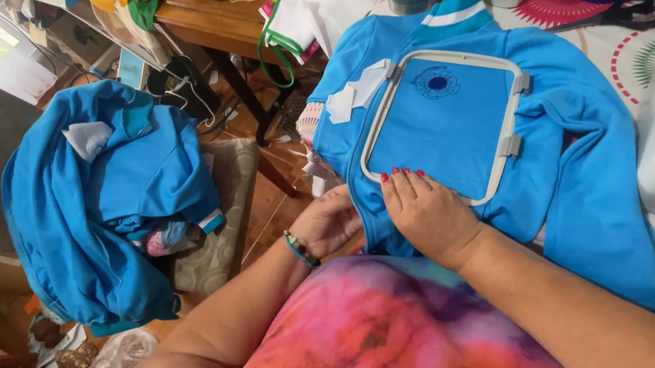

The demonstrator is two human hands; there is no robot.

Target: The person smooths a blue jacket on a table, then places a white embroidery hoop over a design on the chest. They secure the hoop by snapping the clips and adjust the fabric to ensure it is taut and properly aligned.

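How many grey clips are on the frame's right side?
2. One clip sits near the top right corner of the frame; the other clip sits lower on that side. Others may be hidden under the right hand.

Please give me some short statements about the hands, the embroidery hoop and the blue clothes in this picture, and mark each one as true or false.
1. The right hand rests on the near edge of the embroidery hoop. True.
2. The hoop is clamped on a yellow garment. False: it sits on a blue sweatshirt.
3. The left hand is at the left edge of the sweatshirt, beside the right hand. True.
4. The fabric inside the hoop is plain. False: a dark round design shows near its far edge.
5. A pile of blue clothes lies on the chair to the left. True.
6. The left wrist is bare. False: it wears a beaded bracelet.
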